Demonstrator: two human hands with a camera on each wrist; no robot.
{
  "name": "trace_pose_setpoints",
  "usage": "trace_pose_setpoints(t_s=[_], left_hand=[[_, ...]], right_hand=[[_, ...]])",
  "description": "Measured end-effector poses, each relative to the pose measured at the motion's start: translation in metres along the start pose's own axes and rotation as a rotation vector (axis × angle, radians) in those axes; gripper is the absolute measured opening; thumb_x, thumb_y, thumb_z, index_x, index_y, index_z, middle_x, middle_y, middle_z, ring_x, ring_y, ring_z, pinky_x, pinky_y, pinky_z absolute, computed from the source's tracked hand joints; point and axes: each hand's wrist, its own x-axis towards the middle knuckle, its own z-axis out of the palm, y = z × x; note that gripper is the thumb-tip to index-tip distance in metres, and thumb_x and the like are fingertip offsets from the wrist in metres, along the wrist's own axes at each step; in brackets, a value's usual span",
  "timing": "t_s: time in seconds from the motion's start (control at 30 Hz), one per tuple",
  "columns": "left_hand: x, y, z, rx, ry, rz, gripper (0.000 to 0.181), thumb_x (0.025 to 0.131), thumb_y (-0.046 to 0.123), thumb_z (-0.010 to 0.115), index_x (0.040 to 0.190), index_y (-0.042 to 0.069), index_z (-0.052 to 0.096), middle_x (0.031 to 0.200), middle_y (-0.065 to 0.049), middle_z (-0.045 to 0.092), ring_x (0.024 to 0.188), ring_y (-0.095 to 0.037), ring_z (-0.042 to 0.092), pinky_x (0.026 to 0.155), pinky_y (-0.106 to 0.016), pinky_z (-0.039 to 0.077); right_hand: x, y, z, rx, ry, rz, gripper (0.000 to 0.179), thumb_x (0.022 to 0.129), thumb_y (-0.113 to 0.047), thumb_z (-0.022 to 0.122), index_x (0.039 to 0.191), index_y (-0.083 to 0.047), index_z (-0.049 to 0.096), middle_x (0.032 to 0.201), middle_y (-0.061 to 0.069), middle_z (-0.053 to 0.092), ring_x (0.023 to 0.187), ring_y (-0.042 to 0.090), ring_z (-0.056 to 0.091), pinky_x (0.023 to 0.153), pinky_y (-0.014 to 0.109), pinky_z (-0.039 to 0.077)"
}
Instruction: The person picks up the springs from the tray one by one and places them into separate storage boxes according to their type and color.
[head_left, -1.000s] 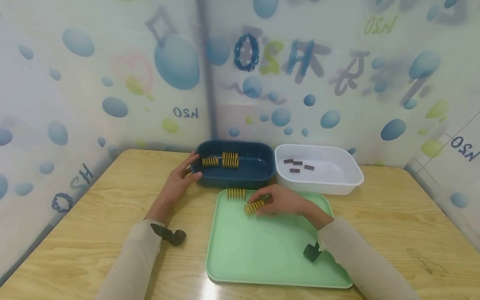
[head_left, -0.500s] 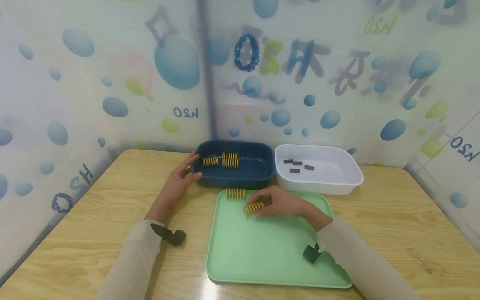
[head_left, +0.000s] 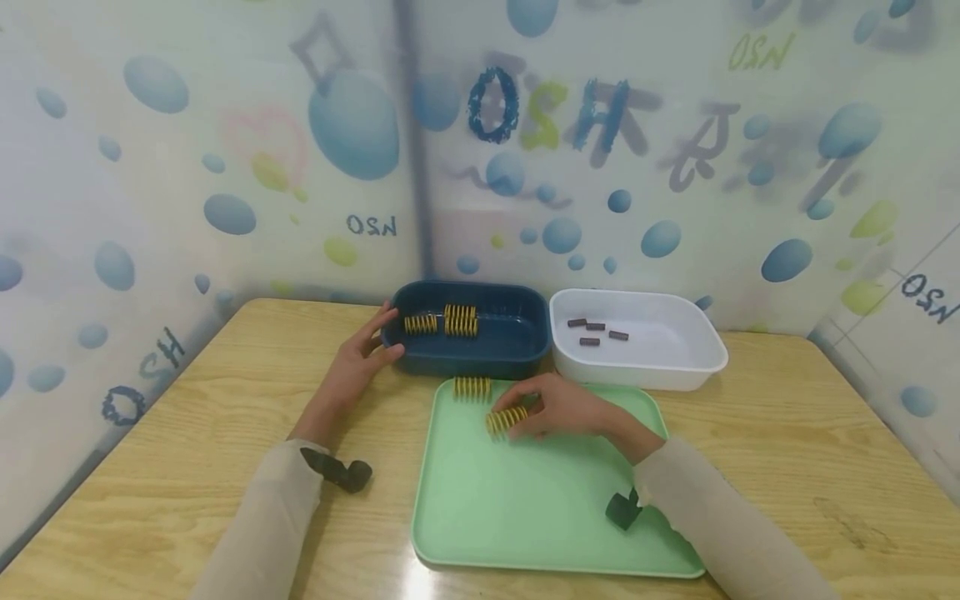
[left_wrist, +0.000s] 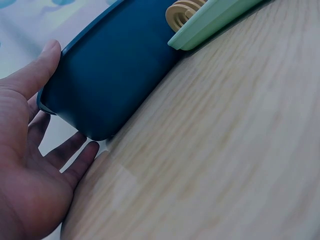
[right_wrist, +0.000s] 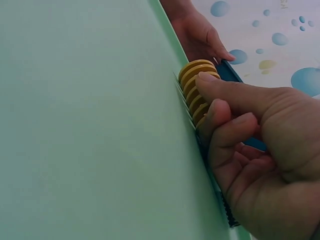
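My right hand pinches a yellow coil spring between thumb and fingers over the upper part of the green tray. In the right wrist view the thumb lies along the coils of this spring; whether it touches the tray I cannot tell. Another yellow spring lies at the tray's back edge. My left hand touches the left end of the dark blue bin, its fingers loosely spread. Seen from the left wrist, the thumb rests against the bin's wall. Inside the bin lie three yellow springs.
A white bin holding several small dark brown coil springs stands right of the blue one. Both bins sit behind the tray on a wooden table. A patterned wall covering rises behind them.
My right hand has shifted very slightly, and the spring in it has tilted a little toward level and moved slightly left. The left hand and the bins have stayed put.
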Motion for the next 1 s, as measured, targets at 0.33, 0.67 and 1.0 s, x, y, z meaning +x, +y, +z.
trace_pose_setpoints(t_s=[0.33,0.67,1.0], left_hand=[[0.0,0.001,-0.002,-0.015,-0.003,-0.009,0.059,0.095,0.018,0.062,0.148,0.016,0.037,0.157,0.011,0.018,0.137,-0.037,0.027,0.11,-0.048,0.024],[-0.001,0.0,-0.002,-0.029,0.001,-0.016,0.06,0.094,0.017,0.062,0.148,0.015,0.037,0.157,0.01,0.018,0.136,-0.037,0.028,0.11,-0.048,0.025],[-0.001,0.0,-0.001,-0.048,0.0,-0.003,0.059,0.094,0.014,0.063,0.148,0.013,0.038,0.157,0.009,0.019,0.136,-0.038,0.029,0.109,-0.048,0.027]], right_hand=[[0.002,0.0,-0.001,0.006,0.0,0.008,0.034,0.081,-0.024,0.078,0.114,-0.021,0.069,0.108,-0.003,0.067,0.059,0.012,0.055,0.059,0.03,0.052],[0.003,-0.005,-0.006,0.008,0.044,-0.019,0.037,0.083,-0.027,0.076,0.118,-0.02,0.066,0.108,-0.001,0.066,0.059,0.016,0.057,0.056,0.031,0.051],[0.001,-0.018,-0.014,-0.037,0.059,-0.033,0.036,0.085,-0.033,0.073,0.119,-0.025,0.065,0.1,0.0,0.067,0.057,0.017,0.053,0.055,0.033,0.049]])
